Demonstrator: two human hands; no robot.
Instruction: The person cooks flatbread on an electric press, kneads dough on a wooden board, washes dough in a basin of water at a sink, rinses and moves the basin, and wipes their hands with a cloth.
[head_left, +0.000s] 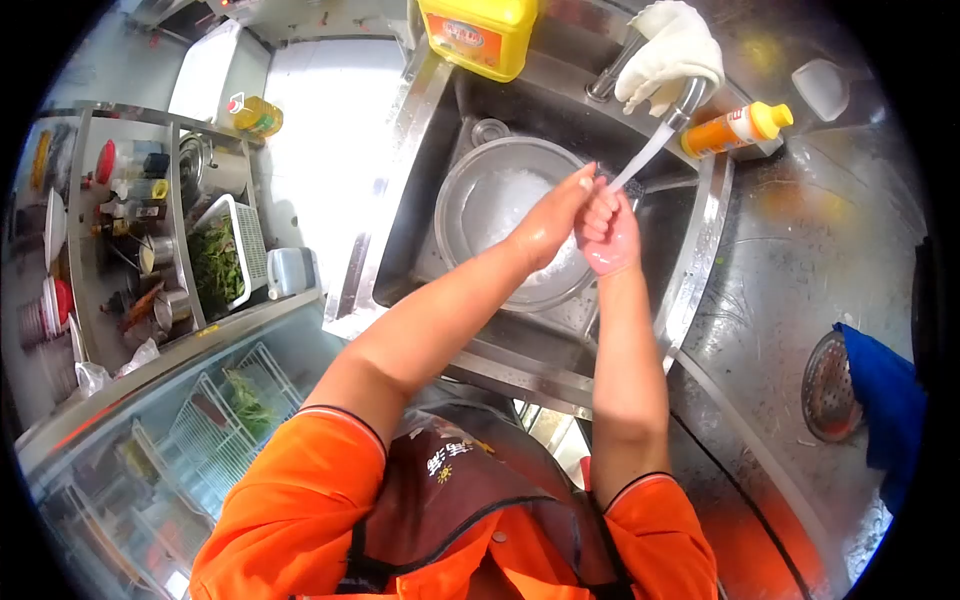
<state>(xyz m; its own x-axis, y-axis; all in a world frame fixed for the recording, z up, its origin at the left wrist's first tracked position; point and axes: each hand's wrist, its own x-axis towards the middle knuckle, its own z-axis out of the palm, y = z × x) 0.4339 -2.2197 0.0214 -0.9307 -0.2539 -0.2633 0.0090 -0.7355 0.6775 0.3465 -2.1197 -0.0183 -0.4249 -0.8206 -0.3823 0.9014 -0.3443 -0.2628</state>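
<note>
Water runs from the tap (pixel 688 100), which has a white cloth (pixel 668 55) draped over it, onto my two hands above the sink (pixel 400 240). My left hand (pixel 548 222) reaches in from the left, its fingertips touching my right hand; what its fingers hold, if anything, is hidden. My right hand (pixel 608 232) has its fingers curled in under the stream, and I cannot make out anything inside them. Both hands are wet. Below them a round metal basin (pixel 452 215) with water and some foam sits in the sink.
A yellow jug (pixel 480 35) stands behind the sink, and an orange bottle (pixel 735 130) lies on its right rim. Farther right are a perforated metal strainer (pixel 828 385) and a blue cloth (pixel 885 400). Shelves with a white basket of greens (pixel 215 260) are at the left.
</note>
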